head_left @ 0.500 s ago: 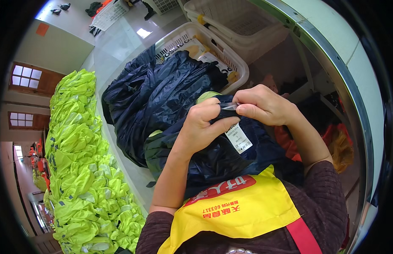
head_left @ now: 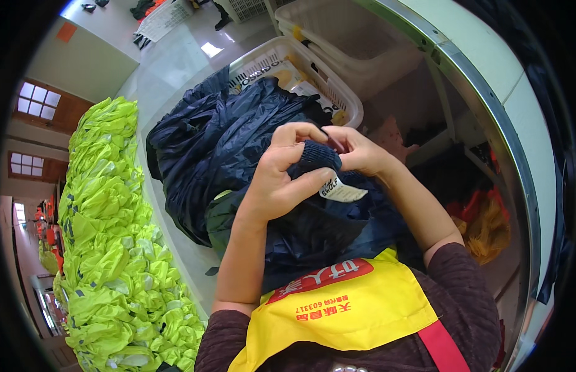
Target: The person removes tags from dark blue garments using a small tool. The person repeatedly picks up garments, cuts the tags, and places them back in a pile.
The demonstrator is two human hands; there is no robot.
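Clock is centred on the hands. Neon yellow-green garment heap (head_left: pixel 108 235) at 8 o'clock, biggest thing in view; shiny navy garment pile (head_left: pixel 204 149) at 9, just right of it. Yellow apron (head_left: pixel 337 297) at 6, on the wearer. White plastic crate (head_left: pixel 352 110) near 12, behind the pile, packets inside. Left hand (head_left: pixel 279 173) grasps a ribbed navy knit band (head_left: pixel 318 155), thumb on the near side, fingers curled over. Right hand (head_left: pixel 362 154) is at the band's 2 o'clock edge, fingertips bent in; can't tell if it pinches knit or something hidden. Band sits between both hands, above the dark cloth at the lap. White label (head_left: pixel 345 193) hangs from it toward 5, curled. Progress, judged: label is on, this band looks mid-handling, not yet let go. Can't tell what's left on it or whether the piled garments are done.
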